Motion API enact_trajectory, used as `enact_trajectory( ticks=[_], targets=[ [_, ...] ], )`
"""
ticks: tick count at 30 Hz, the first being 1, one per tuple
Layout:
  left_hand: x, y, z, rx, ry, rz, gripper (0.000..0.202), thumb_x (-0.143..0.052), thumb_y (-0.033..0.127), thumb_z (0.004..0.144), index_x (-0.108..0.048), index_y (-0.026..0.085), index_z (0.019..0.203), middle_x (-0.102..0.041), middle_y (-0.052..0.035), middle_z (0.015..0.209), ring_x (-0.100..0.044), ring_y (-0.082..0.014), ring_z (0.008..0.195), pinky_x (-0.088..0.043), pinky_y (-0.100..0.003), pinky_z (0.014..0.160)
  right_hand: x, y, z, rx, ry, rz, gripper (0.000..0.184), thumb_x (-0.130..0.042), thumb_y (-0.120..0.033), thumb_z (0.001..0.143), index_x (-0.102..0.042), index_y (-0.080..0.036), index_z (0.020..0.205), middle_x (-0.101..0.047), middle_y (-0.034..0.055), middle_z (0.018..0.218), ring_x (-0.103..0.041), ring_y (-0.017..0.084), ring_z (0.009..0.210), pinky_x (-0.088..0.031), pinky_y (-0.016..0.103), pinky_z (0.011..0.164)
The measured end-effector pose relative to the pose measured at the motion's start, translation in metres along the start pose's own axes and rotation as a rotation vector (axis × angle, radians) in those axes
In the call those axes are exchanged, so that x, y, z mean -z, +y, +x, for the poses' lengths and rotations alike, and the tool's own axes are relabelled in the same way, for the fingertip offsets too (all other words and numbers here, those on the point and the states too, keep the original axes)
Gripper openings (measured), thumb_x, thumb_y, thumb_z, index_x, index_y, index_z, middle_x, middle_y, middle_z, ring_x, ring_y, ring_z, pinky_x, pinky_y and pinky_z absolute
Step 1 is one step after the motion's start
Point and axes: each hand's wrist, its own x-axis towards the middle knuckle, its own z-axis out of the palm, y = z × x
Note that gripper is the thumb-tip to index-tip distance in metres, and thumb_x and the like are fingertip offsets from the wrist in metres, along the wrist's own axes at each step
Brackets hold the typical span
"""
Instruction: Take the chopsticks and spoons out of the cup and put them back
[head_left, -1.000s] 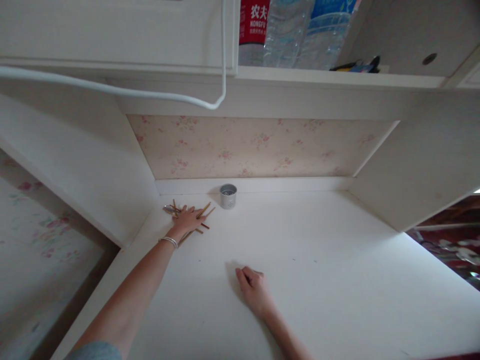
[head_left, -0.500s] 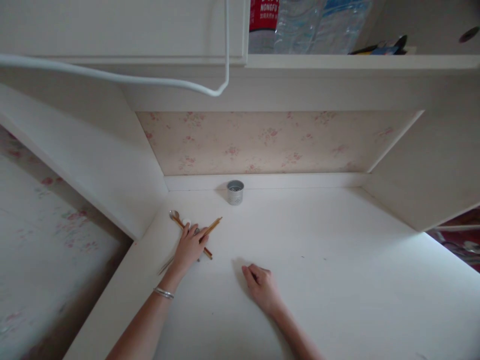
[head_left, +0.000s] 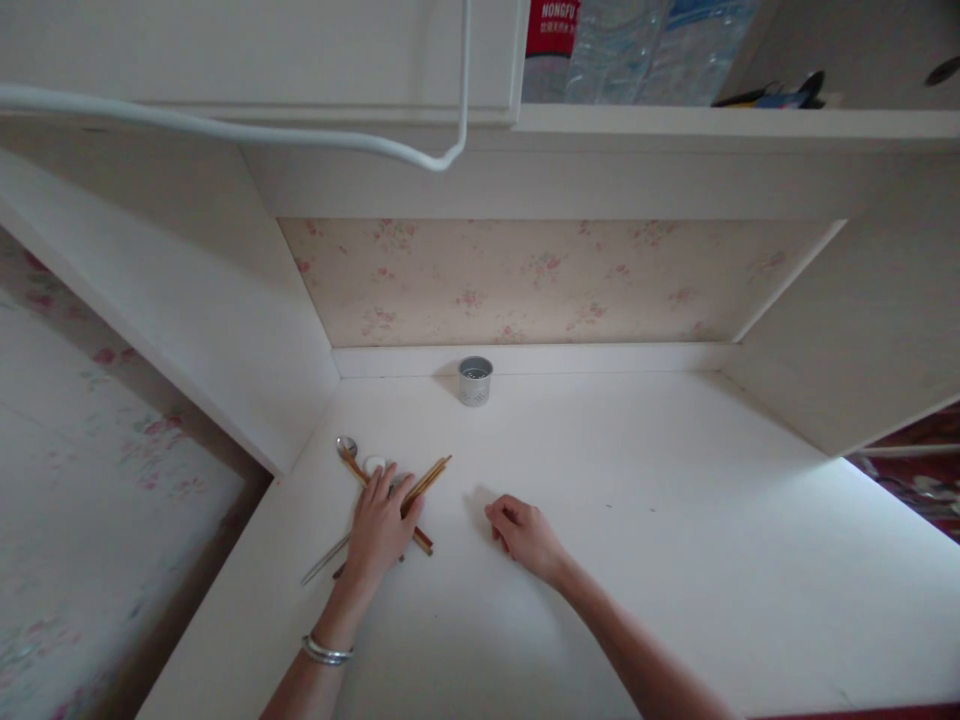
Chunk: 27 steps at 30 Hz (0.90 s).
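Note:
My left hand (head_left: pixel 380 522) lies palm down over a small pile of utensils, its fingers stretched and spread. Under it, wooden chopsticks (head_left: pixel 431 476) stick out to the upper right. A spoon (head_left: pixel 346 448) with a metal bowl and brownish handle points to the upper left. Thin metal sticks (head_left: pixel 324 561) emerge on the lower left, and a round white piece (head_left: pixel 374 464) touches the fingertips. The palm hides the middle of the pile. My right hand (head_left: pixel 527 535) rests on the tabletop with curled fingers, nothing visible in it.
A grey perforated metal cup (head_left: pixel 475 384) stands upright near the back edge of the white tabletop (head_left: pixel 660 590). Overhead, a white cable (head_left: pixel 300 133) hangs before the cabinet. Plastic bottles (head_left: pixel 622 50) sit on the upper shelf. White side panels flank the desk.
My left hand and the utensils under it have slid a little nearer to me, and more of the metal sticks shows. My right hand remains curled on the table. The camera view has shifted slightly.

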Motion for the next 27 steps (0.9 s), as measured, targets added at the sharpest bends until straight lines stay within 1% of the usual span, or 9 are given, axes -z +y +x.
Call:
enact_trajectory(
  ticks=[2,3,7,11,14,18,21,24,27],
  targets=[
    [0.004,0.005,0.000,0.025,0.000,0.000,0.044,-0.045,0.045,0.092,-0.062,0.022,0.126,-0.045,-0.0124,0.147,-0.034,-0.0344,0.138,-0.033,-0.052,0.109,0.014,-0.011,0.022,0.024,-0.046,-0.024,0.020,-0.048,-0.034,0.094,-0.062,-0.019,0.093,-0.067,-0.0021,0.068,-0.057,0.009,0.049,-0.038,0.019,0.049],
    [0.006,0.007,-0.001,0.042,0.004,-0.002,0.044,-0.044,0.045,0.093,-0.062,0.022,0.126,-0.045,-0.0122,0.147,-0.035,-0.0344,0.138,-0.034,-0.054,0.107,0.021,-0.018,0.035,0.032,-0.055,-0.044,0.020,-0.050,-0.033,0.093,-0.060,-0.020,0.104,-0.069,-0.0015,0.073,-0.058,0.009,0.049,-0.040,0.019,0.050],
    [0.011,0.006,-0.006,0.086,0.053,-0.022,0.038,-0.044,0.042,0.094,-0.064,0.024,0.121,-0.048,-0.0101,0.145,-0.038,-0.0321,0.137,-0.034,-0.055,0.107,0.049,-0.046,0.098,0.051,-0.007,-0.174,0.052,-0.058,-0.035,0.089,-0.042,-0.021,0.136,-0.071,0.0065,0.106,-0.066,0.012,0.064,-0.047,0.024,0.063],
    [0.018,0.001,-0.021,0.041,0.139,-0.084,0.035,-0.046,0.040,0.094,-0.066,0.021,0.116,-0.055,-0.0116,0.136,-0.045,-0.0302,0.131,-0.039,-0.050,0.107,0.064,-0.070,0.154,0.034,0.073,-0.335,0.068,-0.055,-0.036,0.091,-0.022,-0.019,0.149,-0.068,0.0111,0.115,-0.066,0.023,0.097,-0.048,0.031,0.081],
    [0.028,0.005,-0.040,-0.003,0.211,-0.160,0.033,-0.049,0.037,0.093,-0.064,0.020,0.117,-0.057,-0.0124,0.132,-0.049,-0.0290,0.127,-0.040,-0.048,0.107,0.066,-0.077,0.177,-0.002,0.102,-0.448,0.069,-0.054,-0.036,0.092,-0.021,-0.017,0.149,-0.067,0.0147,0.116,-0.062,0.028,0.108,-0.046,0.038,0.089],
    [0.042,0.023,-0.069,-0.035,0.236,-0.292,0.025,-0.050,0.030,0.093,-0.065,0.021,0.111,-0.063,-0.0106,0.118,-0.057,-0.0246,0.115,-0.047,-0.043,0.100,0.066,-0.075,0.185,-0.028,0.130,-0.545,0.049,-0.052,-0.043,0.095,-0.045,-0.017,0.136,-0.065,0.0125,0.117,-0.063,0.026,0.104,-0.048,0.043,0.089],
    [0.044,0.039,-0.086,-0.029,0.202,-0.399,0.021,-0.048,0.028,0.094,-0.066,0.021,0.103,-0.068,-0.0078,0.101,-0.064,-0.0205,0.098,-0.053,-0.035,0.089,0.068,-0.071,0.178,-0.016,0.190,-0.578,0.034,-0.045,-0.039,0.098,-0.057,-0.019,0.122,-0.067,0.0119,0.112,-0.065,0.024,0.100,-0.048,0.039,0.086],
    [0.038,0.053,-0.095,-0.094,0.043,-0.505,0.022,-0.045,0.026,0.095,-0.065,0.023,0.104,-0.070,-0.0040,0.087,-0.067,-0.0152,0.080,-0.054,-0.025,0.074,0.071,-0.069,0.163,0.025,0.255,-0.589,0.029,-0.041,-0.033,0.099,-0.059,-0.021,0.118,-0.071,0.0108,0.107,-0.066,0.025,0.099,-0.046,0.033,0.081],
    [0.031,0.065,-0.097,-0.179,-0.119,-0.536,0.024,-0.044,0.024,0.095,-0.066,0.026,0.103,-0.072,-0.0009,0.081,-0.067,-0.0130,0.071,-0.052,-0.020,0.068,0.073,-0.068,0.139,0.087,0.304,-0.582,0.027,-0.041,-0.034,0.099,-0.059,-0.023,0.116,-0.072,0.0072,0.107,-0.067,0.023,0.096,-0.044,0.029,0.078]
  ],
)
